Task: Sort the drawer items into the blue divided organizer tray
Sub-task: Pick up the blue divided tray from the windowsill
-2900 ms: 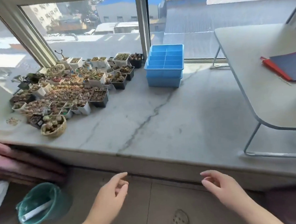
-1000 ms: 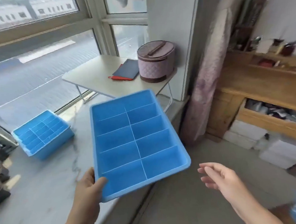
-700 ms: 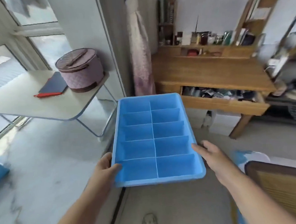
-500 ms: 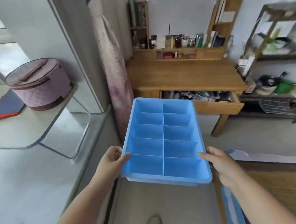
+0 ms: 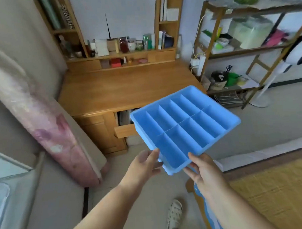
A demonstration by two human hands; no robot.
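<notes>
I hold the empty blue divided organizer tray in the air in front of the wooden desk. It is turned at an angle, its far end pointing right. My left hand grips the tray's near left corner, thumb on the rim. My right hand grips the near right edge, thumb on top and fingers underneath. The desk's drawer stands pulled out behind the tray. The tray hides most of the drawer, and I cannot make out its contents.
A pink floral roll leans at the left beside the desk. A wooden shelf rack and a white fan stand at the right. A woven mat lies at lower right. My sandalled foot is below.
I picked the tray up from the windowsill with my left hand, then my right hand joined. I turned toward the desk, and the tray has rotated so its far end points right.
</notes>
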